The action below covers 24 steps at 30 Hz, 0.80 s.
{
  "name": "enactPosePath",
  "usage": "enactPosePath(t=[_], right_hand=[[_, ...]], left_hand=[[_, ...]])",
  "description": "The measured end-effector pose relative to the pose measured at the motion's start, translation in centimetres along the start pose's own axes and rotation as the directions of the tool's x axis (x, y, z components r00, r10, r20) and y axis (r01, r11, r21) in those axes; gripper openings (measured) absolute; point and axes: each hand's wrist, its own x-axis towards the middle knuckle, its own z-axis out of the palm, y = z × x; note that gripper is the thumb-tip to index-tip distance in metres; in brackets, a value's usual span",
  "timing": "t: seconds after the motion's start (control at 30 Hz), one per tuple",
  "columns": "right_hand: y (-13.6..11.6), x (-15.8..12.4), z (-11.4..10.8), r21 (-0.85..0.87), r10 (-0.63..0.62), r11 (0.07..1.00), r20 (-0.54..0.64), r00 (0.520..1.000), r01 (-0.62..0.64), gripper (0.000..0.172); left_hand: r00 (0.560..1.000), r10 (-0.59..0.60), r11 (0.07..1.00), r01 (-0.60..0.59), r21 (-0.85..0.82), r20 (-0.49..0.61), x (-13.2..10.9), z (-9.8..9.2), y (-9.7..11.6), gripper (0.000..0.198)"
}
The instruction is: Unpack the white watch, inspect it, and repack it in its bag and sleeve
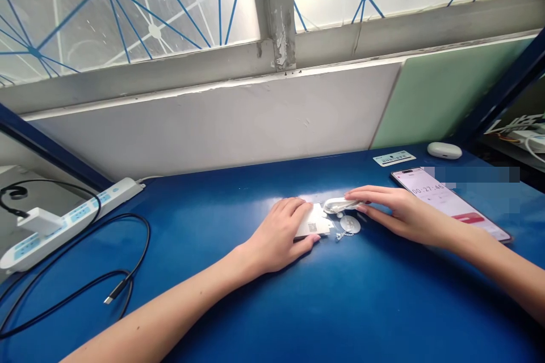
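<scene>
Clasped the white box with left fingers; just right of box, pinched white cable, lying lengthwise towards it, with right fingers.

Between three and four o'clock from the view's centre, a phone screen reads "00:27:46" in thin digits. At three o'clock, a pale card bears a barcode and print too small to read. At five o'clock, a white packet carries a square code, unreadable.

Bright windows — pale glare on the blue tabletop.
</scene>
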Motion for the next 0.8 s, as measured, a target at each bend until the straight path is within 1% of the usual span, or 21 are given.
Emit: enactPosePath(t=[0.1, 0.17, 0.27, 0.37, 0.5, 0.57, 0.7, 0.8], right_hand=[[0.2, -0.3, -0.5, -0.003, 0.037, 0.999, 0.044, 0.998, -0.037, 0.031], [0.0, -0.4, -0.5, 0.007, 0.04, 0.999, 0.036, 0.999, -0.04, 0.031], [-0.5, -0.3, 0.0, 0.03, -0.006, 1.0, 0.004, 1.0, 0.006, 0.031], [-1.3, -0.3, 1.2, 0.027, -0.07, 0.997, -0.026, 0.997, 0.071, 0.032], [-2.0, -0.3, 2.5, -0.075, -0.107, 0.992, -0.128, 0.986, 0.098, 0.03], [-2.1, -0.3, 3.0, -0.098, -0.112, 0.99, -0.155, 0.982, 0.097, 0.03], [-2.2, -0.3, 3.6, -0.093, -0.102, 0.992, -0.15, 0.983, 0.088, 0.031], [-2.3, -0.1, 3.5, -0.069, -0.118, 0.991, -0.094, 0.989, 0.112, 0.037]], left_hand=[[1.0, 0.002, 1.0, -0.002, -0.025, -0.018, 0.0, 0.0, 0.0, 0.042], [1.0, 0.006, 0.999, -0.007, -0.036, -0.027, -0.1, 0.0, 0.0, 0.042], [0.999, 0.013, 0.999, -0.014, -0.041, -0.029, -0.2, -0.1, 0.0, 0.041], [0.999, 0.016, 0.999, -0.018, -0.045, -0.033, -0.2, 0.0, -0.1, 0.043], [0.999, 0.008, 0.999, -0.011, -0.05, -0.047, -0.3, 0.1, -0.2, 0.044], [0.999, 0.008, 0.999, -0.01, -0.044, -0.049, -0.3, 0.2, -0.2, 0.045], [0.999, 0.016, 0.999, -0.018, -0.04, -0.048, -0.3, 0.2, -0.3, 0.045], [0.999, 0.03, 0.998, -0.032, -0.048, -0.042, -0.3, 0.1, -0.3, 0.045]])
